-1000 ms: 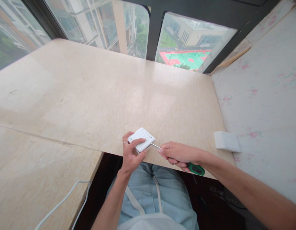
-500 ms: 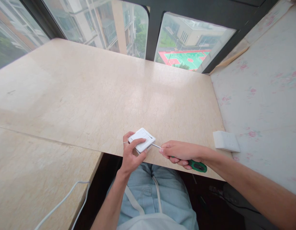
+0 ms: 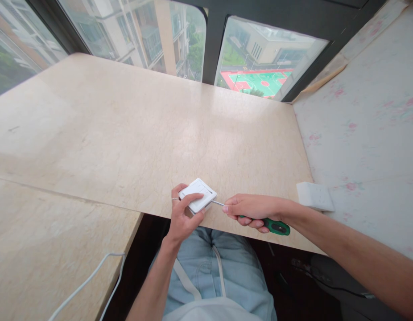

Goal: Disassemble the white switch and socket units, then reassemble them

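My left hand (image 3: 183, 218) is closed around a white wall switch (image 3: 197, 195), holding it just above the near edge of the beige marble sill (image 3: 142, 133). My right hand (image 3: 251, 208) grips a screwdriver with a green and black handle (image 3: 276, 226). Its thin metal shaft (image 3: 217, 203) runs left, and the tip meets the switch's right side. A ring shows on a finger of my left hand.
A second white switch or socket plate (image 3: 315, 196) lies to the right on the pale floral-patterned surface (image 3: 367, 133). A white cable (image 3: 89, 278) runs over the lower marble ledge at bottom left. Windows stand behind the sill. My lap in light jeans is below.
My right hand and the screwdriver handle have risen slightly, flattening the shaft's angle against the switch. The left hand and switch have held still.
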The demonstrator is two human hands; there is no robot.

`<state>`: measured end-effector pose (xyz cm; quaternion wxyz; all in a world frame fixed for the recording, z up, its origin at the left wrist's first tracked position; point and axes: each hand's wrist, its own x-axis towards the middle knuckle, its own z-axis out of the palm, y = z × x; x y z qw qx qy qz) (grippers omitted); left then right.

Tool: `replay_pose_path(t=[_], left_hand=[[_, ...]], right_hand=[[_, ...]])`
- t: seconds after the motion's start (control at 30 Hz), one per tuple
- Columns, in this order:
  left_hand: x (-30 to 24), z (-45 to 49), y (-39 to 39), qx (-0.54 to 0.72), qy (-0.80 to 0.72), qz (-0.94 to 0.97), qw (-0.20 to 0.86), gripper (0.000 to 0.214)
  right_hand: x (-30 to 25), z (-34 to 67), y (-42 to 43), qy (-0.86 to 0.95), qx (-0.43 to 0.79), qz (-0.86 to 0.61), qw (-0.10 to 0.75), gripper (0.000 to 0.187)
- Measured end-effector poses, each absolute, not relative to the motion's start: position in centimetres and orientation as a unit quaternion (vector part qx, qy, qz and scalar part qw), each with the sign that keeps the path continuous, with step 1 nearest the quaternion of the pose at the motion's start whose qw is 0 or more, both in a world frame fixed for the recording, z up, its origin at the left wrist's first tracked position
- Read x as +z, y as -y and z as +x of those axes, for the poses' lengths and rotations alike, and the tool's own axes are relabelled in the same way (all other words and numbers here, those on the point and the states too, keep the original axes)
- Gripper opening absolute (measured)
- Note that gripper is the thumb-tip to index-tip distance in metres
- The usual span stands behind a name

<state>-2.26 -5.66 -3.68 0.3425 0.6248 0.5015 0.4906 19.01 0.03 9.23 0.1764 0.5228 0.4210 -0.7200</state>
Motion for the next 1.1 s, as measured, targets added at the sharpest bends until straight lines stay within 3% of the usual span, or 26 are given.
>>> replay_pose_path(t=[0.3, 0.73, 1.1], left_hand=[[-3.8, -2.3, 5.6, 0.505, -0.501, 0.598, 0.368, 0.028], [-4.0, -2.2, 5.5, 0.553, -0.472, 0.556, 0.404, 0.023], [-3.6, -2.3, 5.6, 0.520, -0.483, 0.595, 0.377, 0.023]], right_hand=[[8.9, 19.2, 0.1, -0.410, -0.733, 0.518, 0.161, 0.035], [7.3, 19.0, 2.2, -0.387, -0.771, 0.503, 0.054, 0.037], [3.7, 18.3, 6.3, -0.409, -0.730, 0.541, -0.089, 0.040]])
